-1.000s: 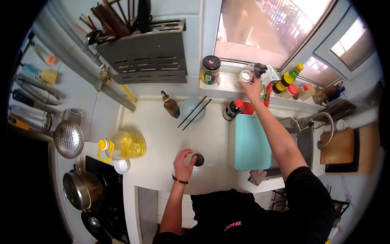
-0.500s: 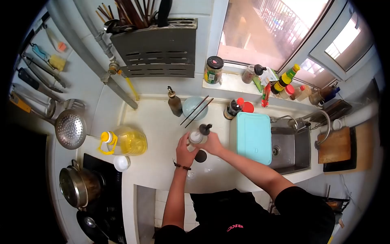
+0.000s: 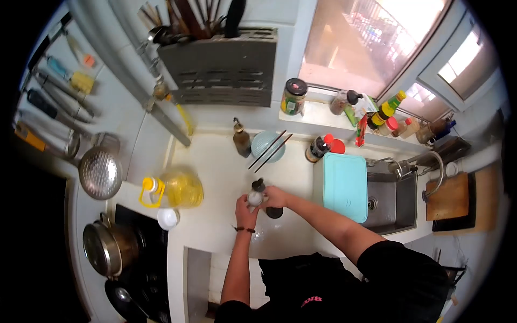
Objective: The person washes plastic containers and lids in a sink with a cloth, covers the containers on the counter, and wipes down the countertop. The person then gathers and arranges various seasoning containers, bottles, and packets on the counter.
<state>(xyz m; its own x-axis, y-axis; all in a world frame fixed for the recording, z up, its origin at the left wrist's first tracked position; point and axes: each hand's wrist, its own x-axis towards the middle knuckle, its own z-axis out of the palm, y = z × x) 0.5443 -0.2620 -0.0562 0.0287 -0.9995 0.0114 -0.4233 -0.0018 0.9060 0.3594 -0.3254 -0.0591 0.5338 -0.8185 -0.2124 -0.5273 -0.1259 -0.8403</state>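
A small clear jar (image 3: 255,199) with white contents and a dark top is between my hands over the counter. My left hand (image 3: 247,211), with a beaded bracelet at its wrist, is wrapped around the jar's left side. My right hand (image 3: 276,197) closes on the jar's right side, close to the dark top. Just below my right hand stands a dark round-topped container (image 3: 274,212). Farther back, a pair of dark chopsticks (image 3: 273,152) lies across a pale blue bowl (image 3: 260,141), beside a brown pump bottle (image 3: 242,141).
A large yellow oil jug (image 3: 186,188) and a white cup (image 3: 168,218) stand left, near the stove (image 3: 145,253) with a pot (image 3: 102,250). To the right are a turquoise-lidded box (image 3: 344,185), a dark sauce bottle (image 3: 316,149) and the sink (image 3: 396,202). Clear drops dot the counter.
The camera view has shifted, so the whole scene sits farther right. Both hands have brought the jar closer to my body and slightly left, beside the dark round-topped container.
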